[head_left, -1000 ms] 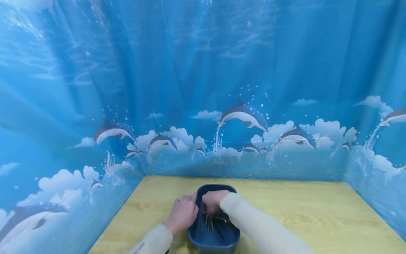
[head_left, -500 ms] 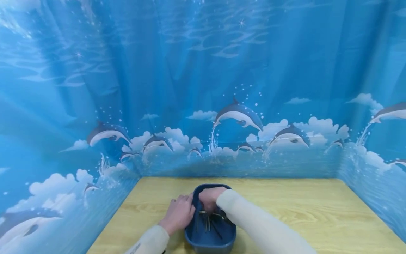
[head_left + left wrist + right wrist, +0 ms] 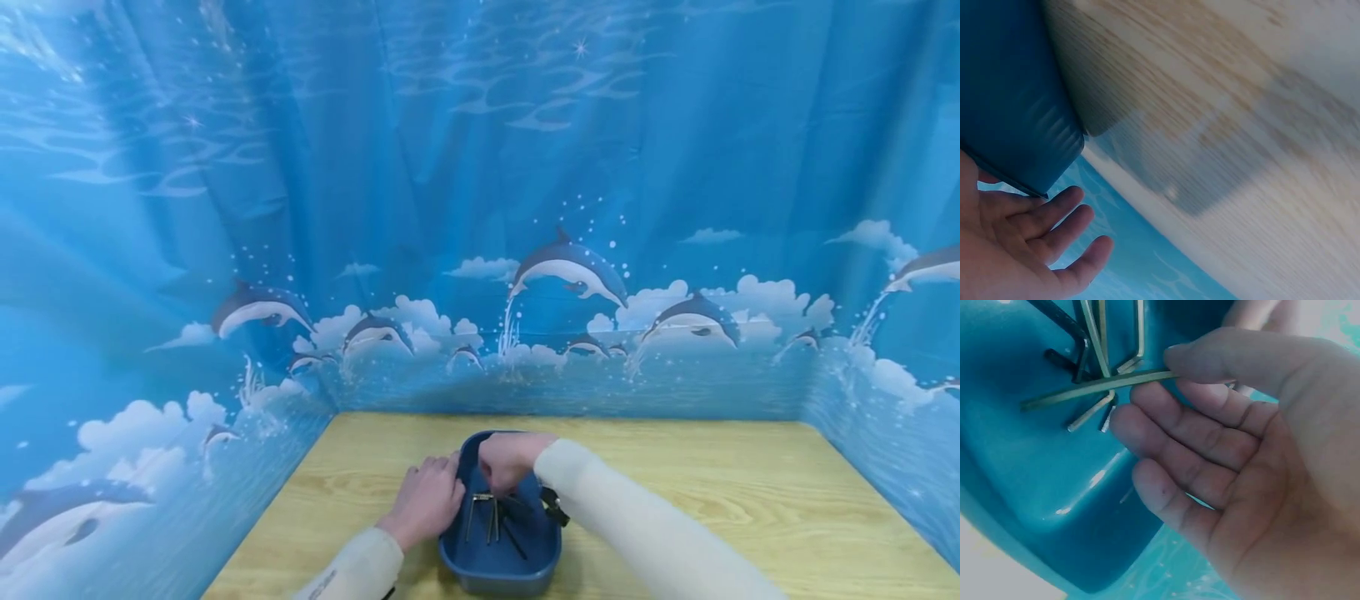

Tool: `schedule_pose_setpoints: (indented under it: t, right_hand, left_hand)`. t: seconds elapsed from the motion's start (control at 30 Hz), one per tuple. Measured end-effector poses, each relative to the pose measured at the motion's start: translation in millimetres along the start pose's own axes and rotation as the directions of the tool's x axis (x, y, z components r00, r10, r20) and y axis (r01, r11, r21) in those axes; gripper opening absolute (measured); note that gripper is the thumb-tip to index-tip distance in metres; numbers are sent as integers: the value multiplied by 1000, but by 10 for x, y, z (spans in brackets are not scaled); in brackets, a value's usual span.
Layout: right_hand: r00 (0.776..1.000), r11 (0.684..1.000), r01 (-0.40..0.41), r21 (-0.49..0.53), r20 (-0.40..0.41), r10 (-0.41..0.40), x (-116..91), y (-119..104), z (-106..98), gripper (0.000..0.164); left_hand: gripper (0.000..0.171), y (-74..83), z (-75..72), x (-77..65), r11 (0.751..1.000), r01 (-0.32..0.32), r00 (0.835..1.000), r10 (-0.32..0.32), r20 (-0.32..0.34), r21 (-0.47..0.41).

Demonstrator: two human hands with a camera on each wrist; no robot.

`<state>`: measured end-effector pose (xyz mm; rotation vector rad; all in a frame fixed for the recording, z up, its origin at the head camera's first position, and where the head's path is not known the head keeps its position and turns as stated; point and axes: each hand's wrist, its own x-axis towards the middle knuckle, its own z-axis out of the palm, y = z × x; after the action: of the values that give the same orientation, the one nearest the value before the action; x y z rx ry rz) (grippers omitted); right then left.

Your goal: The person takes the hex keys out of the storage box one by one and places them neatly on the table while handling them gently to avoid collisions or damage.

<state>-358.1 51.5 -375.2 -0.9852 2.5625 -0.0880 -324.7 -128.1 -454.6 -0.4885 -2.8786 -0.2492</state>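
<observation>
A blue plastic bin stands on the table with several hex keys lying in it, some brassy and some black. Over its far end, my right hand reaches inside. The right wrist view shows that hand's thumb and forefinger pinching one end of a brass hex key, its other fingers loosely bent. The key's held end is hidden by the thumb. My left hand holds the bin's left rim; in the left wrist view its outer fingers stick out past the rim, loosely bent.
The bin stands on a wood-grain table. Blue curtains printed with dolphins and clouds rise behind it and at both sides. A dark watch-like band is on my right wrist, beside the bin's right rim.
My right hand has risen and shifted slightly right, uncovering more of the hex keys below it. The left hand keeps its place at the rim, and the bin stays put.
</observation>
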Motion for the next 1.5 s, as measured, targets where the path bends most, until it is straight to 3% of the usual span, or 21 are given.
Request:
schedule_pose_setpoints:
  t: [0.33,0.8,0.97,1.23,1.5]
  right_hand:
    - [1000,999,1,50,-31,1,-138,33,22,23]
    - [974,992,90,88,-215,-69,-412,88,68,21]
    - [955,976,157,149,-276,-112,-545,122,101,18]
    - [919,950,255,183,-351,-179,-779,101,115,14]
    - [902,903,292,316,-405,-150,-970,126,248,12]
  left_hand:
    - [47,27,15,2,1000,-2,1000,2,-20,-17]
    - [50,37,-7,10,1000,5,999,-6,-36,-23]
    - [50,29,3,5,1000,13,999,-13,-49,-17]
    - [53,18,11,3,999,52,999,-52,-1,-10]
    - [53,22,-10,-2,998,65,998,-65,9,-23]
